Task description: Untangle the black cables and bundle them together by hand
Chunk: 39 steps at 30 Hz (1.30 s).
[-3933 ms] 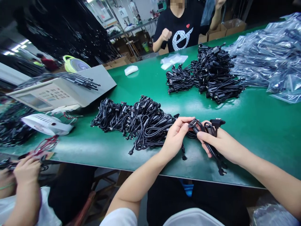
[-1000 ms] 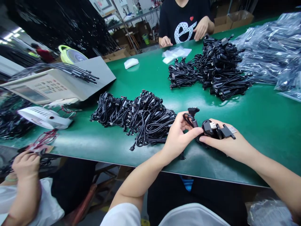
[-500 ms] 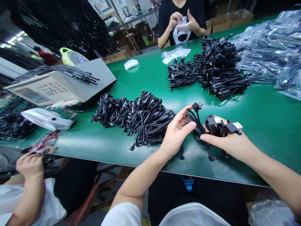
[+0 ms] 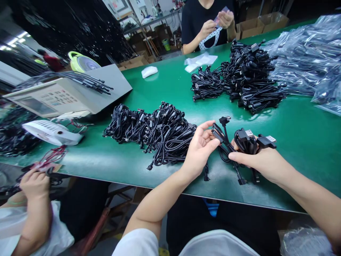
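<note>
Cables (image 4: 243,141), black, looped, pale-tipped plugs (image 4: 265,141), left fingers (image 4: 205,125) pinching one, right fingers (image 4: 242,158) clasping several

A long green table (image 4: 165,85) spans the room, its glossy top catching pale patches of light. Beyond it, a cluttered workbench (image 4: 163,17) stands behind a slanting metal pole (image 4: 135,16), with a small stool (image 4: 150,38) and a green bucket (image 4: 166,44) on the grey floor (image 4: 173,54). Open cardboard boxes (image 4: 249,28) sit behind the table's far edge, strip lights (image 4: 16,40) glow at upper left, and the upper right corner is dark
</note>
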Available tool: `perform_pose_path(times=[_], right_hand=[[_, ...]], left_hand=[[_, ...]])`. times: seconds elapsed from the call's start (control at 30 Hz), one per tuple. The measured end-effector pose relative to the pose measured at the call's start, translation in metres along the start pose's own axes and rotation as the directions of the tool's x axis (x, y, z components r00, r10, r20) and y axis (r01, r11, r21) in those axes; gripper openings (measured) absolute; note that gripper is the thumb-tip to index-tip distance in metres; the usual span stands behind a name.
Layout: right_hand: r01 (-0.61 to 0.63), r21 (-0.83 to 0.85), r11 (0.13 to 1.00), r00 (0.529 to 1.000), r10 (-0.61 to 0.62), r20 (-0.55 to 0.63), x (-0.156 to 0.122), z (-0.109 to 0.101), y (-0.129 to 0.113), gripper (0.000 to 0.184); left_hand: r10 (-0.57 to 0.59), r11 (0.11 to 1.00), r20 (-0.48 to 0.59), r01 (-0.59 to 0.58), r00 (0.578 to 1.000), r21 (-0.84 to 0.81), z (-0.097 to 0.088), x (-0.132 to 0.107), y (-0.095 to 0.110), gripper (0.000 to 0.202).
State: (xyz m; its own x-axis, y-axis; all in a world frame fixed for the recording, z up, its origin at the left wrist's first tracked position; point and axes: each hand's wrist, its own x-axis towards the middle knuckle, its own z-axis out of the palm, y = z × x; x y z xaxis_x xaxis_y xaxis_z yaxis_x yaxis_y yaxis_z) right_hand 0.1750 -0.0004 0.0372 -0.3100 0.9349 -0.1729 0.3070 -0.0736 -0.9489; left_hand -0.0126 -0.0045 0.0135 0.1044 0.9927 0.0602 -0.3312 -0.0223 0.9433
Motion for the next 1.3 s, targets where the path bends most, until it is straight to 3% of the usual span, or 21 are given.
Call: perform_pose_path(times=[0.1,0.17,0.23,0.3,0.47,0.8,0.87,0.97,1.1,1.2,1.3], right_hand=[[0.065,-0.077,0.995,0.997,-0.068,-0.032,-0.002,0.001,0.002,0.022],[0.218,-0.197,0.956,0.974,-0.226,-0.018,-0.003,0.003,0.007,0.013],[0.414,-0.305,0.857,0.906,-0.421,0.049,-0.005,0.005,0.012,0.01],[0.541,-0.328,0.774,0.837,-0.534,0.119,-0.006,0.005,0.016,0.016],[0.55,-0.263,0.793,0.835,-0.535,0.13,-0.008,0.003,0.015,0.02],[0.593,-0.308,0.744,0.802,-0.581,0.141,-0.014,0.01,0.019,0.025],[0.575,-0.271,0.772,0.817,-0.558,0.145,-0.014,0.009,0.016,0.021],[0.477,-0.241,0.845,0.879,-0.463,0.117,-0.012,0.007,0.01,0.013],[0.205,-0.103,0.973,0.978,-0.199,0.066,-0.005,0.005,0.005,0.019],[-0.051,0.132,0.99,0.981,0.025,0.191,0.001,0.007,0.007,0.021],[-0.12,0.315,0.941,0.973,0.049,0.224,0.004,0.016,0.011,0.024]], left_hand=[[0.023,0.998,0.014,-0.024,1.0,0.057,-0.001,-0.002,0.001,0.051],[0.041,0.992,0.04,-0.045,0.998,0.115,-0.002,-0.002,0.002,0.052],[0.061,0.981,0.042,-0.068,0.997,0.182,-0.004,-0.002,0.002,0.046],[0.079,0.969,0.022,-0.082,0.997,0.235,-0.005,-0.001,0.002,0.039],[0.062,0.98,0.004,-0.062,0.998,0.187,-0.004,0.001,0.004,0.039],[0.099,0.983,0.011,-0.1,0.995,0.157,-0.006,0.001,0.0,0.038],[0.093,0.982,0.009,-0.093,0.996,0.165,-0.007,0.001,0.0,0.039],[0.087,0.982,0.023,-0.09,0.996,0.165,-0.008,0.001,0.0,0.039],[0.064,0.983,0.039,-0.07,0.997,0.168,-0.006,-0.001,-0.001,0.037],[0.04,0.977,0.065,-0.052,0.997,0.207,-0.004,-0.002,-0.002,0.036],[0.073,0.97,0.103,-0.094,0.992,0.226,-0.002,-0.003,-0.006,0.036]])
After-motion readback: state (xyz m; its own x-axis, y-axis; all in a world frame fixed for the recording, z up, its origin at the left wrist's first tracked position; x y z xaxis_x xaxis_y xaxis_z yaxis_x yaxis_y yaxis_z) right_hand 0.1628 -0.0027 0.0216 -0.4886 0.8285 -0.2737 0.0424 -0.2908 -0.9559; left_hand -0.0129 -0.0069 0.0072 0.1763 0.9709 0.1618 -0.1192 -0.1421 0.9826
